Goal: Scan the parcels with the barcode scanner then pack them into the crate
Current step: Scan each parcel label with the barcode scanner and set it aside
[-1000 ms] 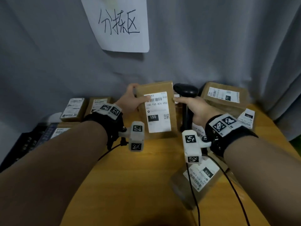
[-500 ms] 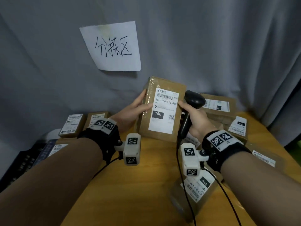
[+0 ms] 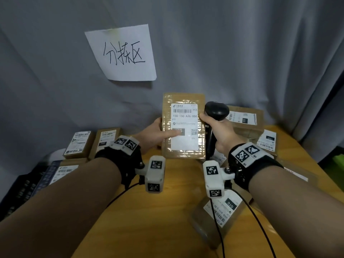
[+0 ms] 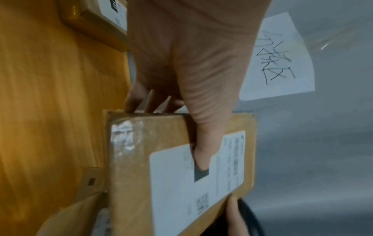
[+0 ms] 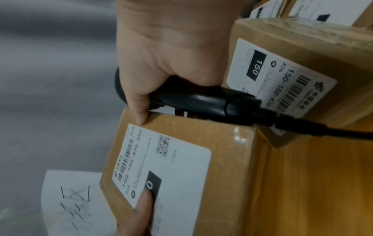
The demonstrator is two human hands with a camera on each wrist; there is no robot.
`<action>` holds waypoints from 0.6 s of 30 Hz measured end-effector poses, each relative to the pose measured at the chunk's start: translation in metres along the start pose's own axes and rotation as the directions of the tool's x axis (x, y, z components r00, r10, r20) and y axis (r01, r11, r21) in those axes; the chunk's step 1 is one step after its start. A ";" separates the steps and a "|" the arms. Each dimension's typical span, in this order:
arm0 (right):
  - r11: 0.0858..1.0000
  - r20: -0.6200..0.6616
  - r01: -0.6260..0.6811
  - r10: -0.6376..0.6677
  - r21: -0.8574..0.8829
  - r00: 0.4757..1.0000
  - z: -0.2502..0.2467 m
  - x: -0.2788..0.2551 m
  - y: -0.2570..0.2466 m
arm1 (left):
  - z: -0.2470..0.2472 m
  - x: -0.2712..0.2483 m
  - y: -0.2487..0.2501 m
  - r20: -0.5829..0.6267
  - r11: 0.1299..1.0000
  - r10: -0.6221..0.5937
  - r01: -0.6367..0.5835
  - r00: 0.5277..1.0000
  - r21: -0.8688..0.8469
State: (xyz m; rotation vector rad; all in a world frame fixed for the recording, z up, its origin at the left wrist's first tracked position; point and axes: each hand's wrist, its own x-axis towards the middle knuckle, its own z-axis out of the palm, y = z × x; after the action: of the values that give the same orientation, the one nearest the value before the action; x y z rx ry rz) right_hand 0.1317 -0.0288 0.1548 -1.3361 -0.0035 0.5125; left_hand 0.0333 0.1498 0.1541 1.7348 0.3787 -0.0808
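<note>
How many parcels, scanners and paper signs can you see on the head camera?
Parcels: 9, counting one blurry at the right edge
Barcode scanner: 1
Paper sign: 1
Total: 11

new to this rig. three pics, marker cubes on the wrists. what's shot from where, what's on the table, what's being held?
No robot here: a person wears three cameras. The wide picture comes from the head, looking down over both forearms; the white cubes with square markers at the wrists seem to be the wrist cameras, which give the two close-ups along each hand.

The left hand holds a brown parcel upright, thumb across its white label. The right hand grips a black barcode scanner with a trailing cable; its thumb touches the parcel's edge.

More labelled parcels lie on the wooden table at left, right and front. A dark crate sits at the left edge. A handwritten paper sign hangs on the grey curtain.
</note>
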 end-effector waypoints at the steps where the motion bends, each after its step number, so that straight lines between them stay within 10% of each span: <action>1: 1.000 0.000 0.006 -0.006 -0.022 1.000 0.001 0.000 0.001 | 0.003 0.001 -0.003 -0.020 1.000 0.015 -0.014 1.000 0.020; 18: 0.923 -0.044 0.042 -0.063 -0.382 0.997 0.026 0.002 0.028 | -0.005 0.006 -0.079 -0.341 0.981 -0.173 0.131 0.924 -0.141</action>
State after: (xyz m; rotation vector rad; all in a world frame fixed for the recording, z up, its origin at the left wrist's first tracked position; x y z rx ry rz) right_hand 0.1158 0.0002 0.1347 -1.7274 -0.0976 0.4418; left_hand 0.0149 0.1675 0.0786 1.6013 0.7686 0.1408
